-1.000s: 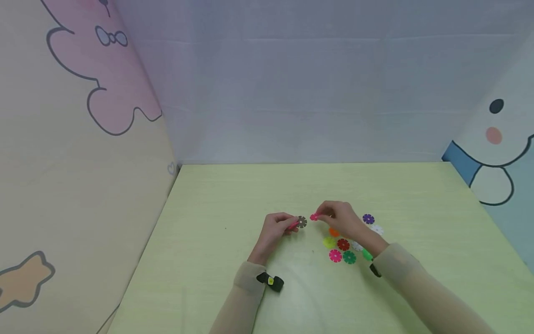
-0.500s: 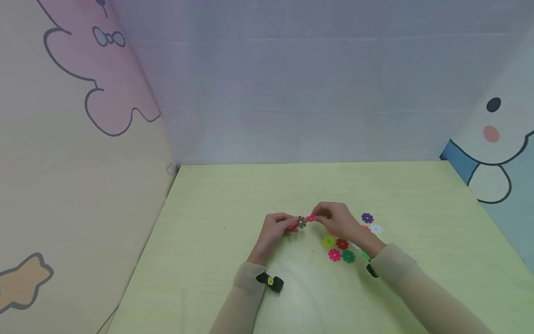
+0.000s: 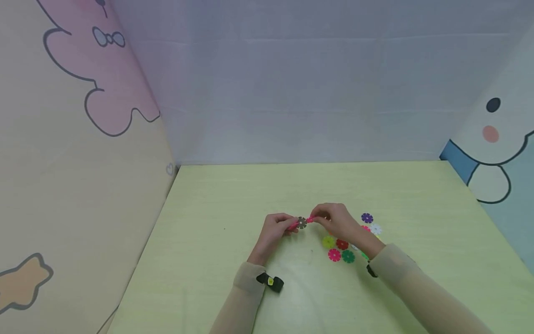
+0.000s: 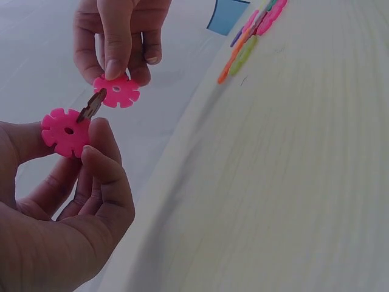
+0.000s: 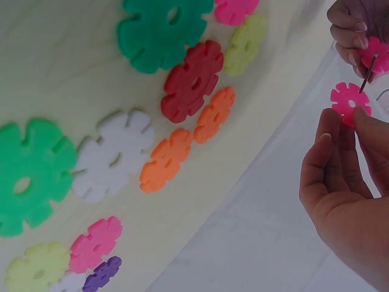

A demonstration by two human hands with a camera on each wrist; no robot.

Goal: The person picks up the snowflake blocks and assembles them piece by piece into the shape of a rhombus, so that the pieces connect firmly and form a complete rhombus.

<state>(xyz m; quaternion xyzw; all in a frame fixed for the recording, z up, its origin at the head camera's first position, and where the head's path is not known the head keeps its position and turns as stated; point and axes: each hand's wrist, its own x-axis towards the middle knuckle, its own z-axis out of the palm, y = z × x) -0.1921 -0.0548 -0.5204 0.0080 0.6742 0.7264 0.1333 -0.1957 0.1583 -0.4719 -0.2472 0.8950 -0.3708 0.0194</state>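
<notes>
My left hand pinches a pink notched disc between thumb and fingers. A brown disc is slotted into that disc's edge and appears almost edge-on in the left wrist view. My right hand pinches a second pink notched disc by its rim. This second disc meets the far edge of the brown one, so the three stand in a row between my hands, raised over the table.
Several loose notched discs lie on the table under and beside my right forearm, among them a purple disc, a red disc, a dark green disc and a white disc. A curtain hangs behind the table.
My right hand has moved left with its pink disc, from a gap beside the brown disc to its edge. My left hand has stayed almost still.
</notes>
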